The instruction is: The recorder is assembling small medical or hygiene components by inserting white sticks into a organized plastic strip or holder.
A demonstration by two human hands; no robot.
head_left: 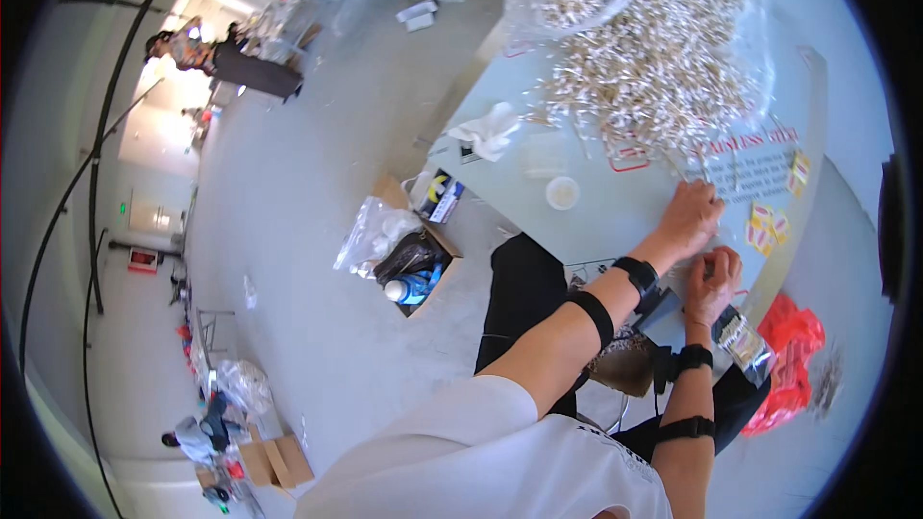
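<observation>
My left hand (689, 218) rests low over the table (596, 231), fingers curled, close to the near edge of a big heap of thin sticks with white ends (654, 67), which look like cotton swabs. Just nearer to me, my right hand (712, 286) has its thumb and fingers drawn together. Whatever either hand pinches is too small to make out. Small yellow-and-white packets (766, 229) lie right of my hands. A clear bag holding similar sticks (744, 344) sits by my right wrist. Left of my left hand are a round white tub (561, 193) and a clear rectangular box (545, 154).
A crumpled white tissue (490, 131) lies near the table's left edge. On the floor stands a carton (437, 279) with a blue bottle and bags. A red plastic bag (790, 356) hangs at the right. Other people are far off at the left.
</observation>
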